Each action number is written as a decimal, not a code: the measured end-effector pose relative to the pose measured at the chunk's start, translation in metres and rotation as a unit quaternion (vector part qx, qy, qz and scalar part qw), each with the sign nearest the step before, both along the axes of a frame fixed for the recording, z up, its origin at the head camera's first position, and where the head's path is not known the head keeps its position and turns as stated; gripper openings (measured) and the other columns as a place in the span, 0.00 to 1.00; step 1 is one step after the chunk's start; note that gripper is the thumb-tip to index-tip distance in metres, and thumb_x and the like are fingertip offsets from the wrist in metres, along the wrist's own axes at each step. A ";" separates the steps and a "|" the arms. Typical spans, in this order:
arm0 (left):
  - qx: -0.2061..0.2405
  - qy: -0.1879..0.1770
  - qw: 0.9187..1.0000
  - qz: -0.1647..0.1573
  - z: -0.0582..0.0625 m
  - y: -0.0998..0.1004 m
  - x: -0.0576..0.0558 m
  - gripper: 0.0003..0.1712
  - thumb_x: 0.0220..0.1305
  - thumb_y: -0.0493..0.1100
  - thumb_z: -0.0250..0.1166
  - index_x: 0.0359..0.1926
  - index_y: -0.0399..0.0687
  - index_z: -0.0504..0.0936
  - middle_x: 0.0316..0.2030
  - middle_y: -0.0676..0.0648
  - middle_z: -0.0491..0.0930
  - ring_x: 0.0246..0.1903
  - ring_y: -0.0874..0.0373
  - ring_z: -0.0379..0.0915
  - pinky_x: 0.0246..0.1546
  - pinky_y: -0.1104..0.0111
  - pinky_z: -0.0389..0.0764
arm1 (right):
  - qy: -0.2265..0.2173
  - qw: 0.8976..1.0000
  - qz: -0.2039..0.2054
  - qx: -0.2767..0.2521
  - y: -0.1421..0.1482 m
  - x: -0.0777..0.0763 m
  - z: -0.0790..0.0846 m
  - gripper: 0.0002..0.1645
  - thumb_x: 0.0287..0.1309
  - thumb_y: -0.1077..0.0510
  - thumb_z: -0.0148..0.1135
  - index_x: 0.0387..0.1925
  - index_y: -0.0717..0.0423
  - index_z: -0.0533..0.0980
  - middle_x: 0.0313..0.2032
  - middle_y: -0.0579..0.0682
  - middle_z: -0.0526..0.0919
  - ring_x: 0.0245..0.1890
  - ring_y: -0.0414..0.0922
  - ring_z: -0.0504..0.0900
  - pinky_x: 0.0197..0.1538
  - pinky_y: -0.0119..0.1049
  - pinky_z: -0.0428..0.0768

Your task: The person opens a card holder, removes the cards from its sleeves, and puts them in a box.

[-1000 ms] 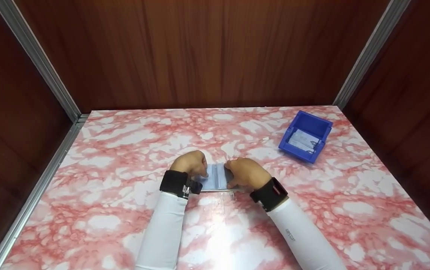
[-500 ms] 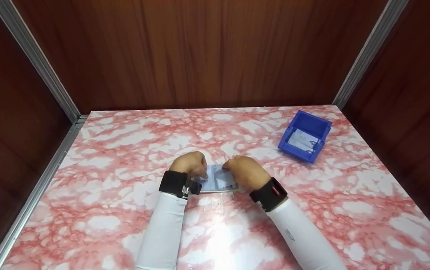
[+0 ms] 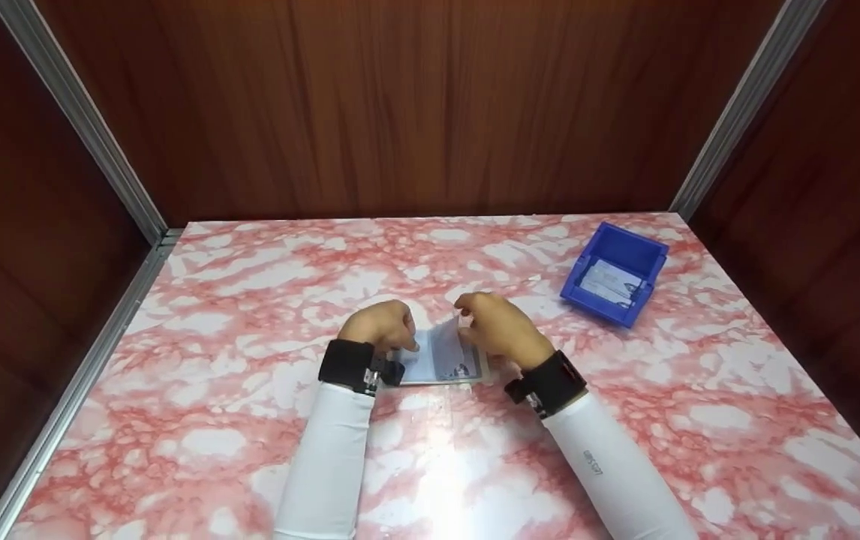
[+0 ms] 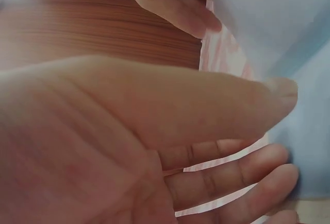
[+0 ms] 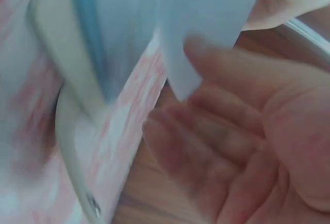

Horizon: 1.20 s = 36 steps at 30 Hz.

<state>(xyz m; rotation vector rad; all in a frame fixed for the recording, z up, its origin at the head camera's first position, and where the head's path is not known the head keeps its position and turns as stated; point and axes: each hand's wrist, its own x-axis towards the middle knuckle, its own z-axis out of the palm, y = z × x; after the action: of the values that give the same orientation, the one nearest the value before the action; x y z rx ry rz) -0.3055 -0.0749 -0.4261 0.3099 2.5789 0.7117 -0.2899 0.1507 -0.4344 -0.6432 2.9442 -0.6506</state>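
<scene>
An open booklet (image 3: 421,365) with pale blue, sheet-like pages lies on the table between my hands. Its cream cover (image 5: 54,44) shows at one edge in the right wrist view, with a cream strap (image 5: 69,147) hanging off it. My left hand (image 3: 380,328) rests on the left page, thumb and fingertips touching the blue surface (image 4: 314,147). A lifted right-hand page (image 3: 448,346) stands tilted, its corner between the thumb and bent fingers of my right hand (image 3: 503,330). A small dark print shows on the layer by its lower edge. Blur hides the exact contact there.
Farther back on the right stands a blue plastic bin (image 3: 629,247) with pale printed cards or papers (image 3: 610,281) in it. The red-and-white marbled table (image 3: 287,262) is bounded by dark wooden panels (image 3: 430,112) behind and at both sides.
The right-hand page stood folded up, then lay flatter, and now its corner is raised. My right hand has moved slightly up and away. The left hand has stayed in place.
</scene>
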 end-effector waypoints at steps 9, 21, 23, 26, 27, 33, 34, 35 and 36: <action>0.020 -0.007 1.000 0.015 0.003 -0.008 -0.002 0.11 0.66 0.33 0.66 0.48 0.41 0.84 0.30 0.50 0.77 0.27 0.58 0.74 0.28 0.71 0.75 | -0.089 0.989 0.027 -0.119 -0.013 -0.006 -0.017 0.24 0.64 0.57 0.75 0.58 0.66 0.83 0.48 0.60 0.92 0.44 0.47 0.91 0.47 0.35 0.88; -0.003 0.021 0.999 0.031 0.003 -0.021 -0.005 0.16 0.68 0.36 0.63 0.55 0.38 0.82 0.54 0.37 0.87 0.47 0.48 0.84 0.55 0.60 0.86 | -0.033 0.967 0.255 -0.003 -0.024 0.002 -0.018 0.16 0.72 0.64 0.64 0.56 0.65 0.87 0.60 0.63 0.87 0.64 0.58 0.86 0.71 0.53 0.83; 0.015 0.027 0.998 0.046 0.004 -0.020 -0.004 0.15 0.70 0.38 0.65 0.54 0.37 0.82 0.53 0.38 0.87 0.46 0.49 0.84 0.53 0.61 0.85 | -0.042 0.965 0.257 0.002 -0.022 0.002 -0.015 0.18 0.71 0.63 0.66 0.58 0.65 0.86 0.61 0.63 0.87 0.64 0.58 0.85 0.72 0.54 0.83; 0.066 0.024 0.994 0.088 0.008 -0.015 -0.002 0.15 0.71 0.41 0.69 0.53 0.37 0.82 0.48 0.41 0.86 0.43 0.51 0.81 0.46 0.64 0.83 | -0.050 0.971 0.234 0.003 -0.015 0.000 -0.008 0.21 0.67 0.64 0.69 0.60 0.65 0.85 0.61 0.62 0.87 0.65 0.57 0.85 0.72 0.54 0.83; 0.085 0.025 0.991 0.103 0.010 -0.013 -0.002 0.15 0.71 0.42 0.70 0.52 0.38 0.83 0.47 0.42 0.85 0.43 0.53 0.79 0.45 0.64 0.82 | -0.051 0.975 0.215 0.002 -0.012 0.000 -0.005 0.23 0.65 0.64 0.70 0.60 0.65 0.84 0.61 0.62 0.87 0.65 0.57 0.85 0.72 0.54 0.83; 0.195 -0.018 0.970 0.144 0.017 -0.003 0.002 0.12 0.70 0.40 0.72 0.50 0.38 0.84 0.54 0.36 0.89 0.54 0.43 0.89 0.55 0.55 0.92 | -0.033 0.996 0.082 0.005 0.006 -0.002 0.009 0.27 0.59 0.64 0.77 0.61 0.63 0.84 0.62 0.60 0.87 0.66 0.57 0.85 0.73 0.55 0.82; 0.203 -0.029 0.969 0.141 0.017 -0.001 0.002 0.12 0.70 0.39 0.72 0.49 0.38 0.84 0.55 0.35 0.89 0.55 0.42 0.90 0.57 0.54 0.92 | -0.031 0.997 0.073 0.010 0.007 -0.003 0.010 0.27 0.59 0.64 0.78 0.61 0.62 0.85 0.62 0.60 0.88 0.66 0.57 0.85 0.73 0.54 0.82; 0.205 -0.038 0.969 0.136 0.016 0.001 0.003 0.11 0.70 0.38 0.71 0.49 0.38 0.85 0.55 0.34 0.89 0.55 0.42 0.90 0.57 0.54 0.91 | -0.032 0.997 0.068 0.013 0.009 -0.003 0.010 0.28 0.58 0.64 0.78 0.61 0.62 0.85 0.62 0.59 0.88 0.66 0.57 0.85 0.72 0.54 0.83; 0.203 -0.043 0.970 0.130 0.015 0.003 0.003 0.10 0.69 0.38 0.71 0.48 0.38 0.86 0.54 0.34 0.90 0.52 0.43 0.91 0.56 0.55 0.92 | -0.035 0.997 0.067 0.018 0.010 -0.003 0.010 0.28 0.57 0.64 0.79 0.60 0.62 0.85 0.62 0.59 0.88 0.66 0.56 0.85 0.71 0.54 0.83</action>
<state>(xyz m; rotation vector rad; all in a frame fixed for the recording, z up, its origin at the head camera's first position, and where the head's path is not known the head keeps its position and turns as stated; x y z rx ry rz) -0.3027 -0.0722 -0.4110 0.0595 2.3994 1.3232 -0.2929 0.1605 -0.4241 -0.7891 2.8133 -0.5931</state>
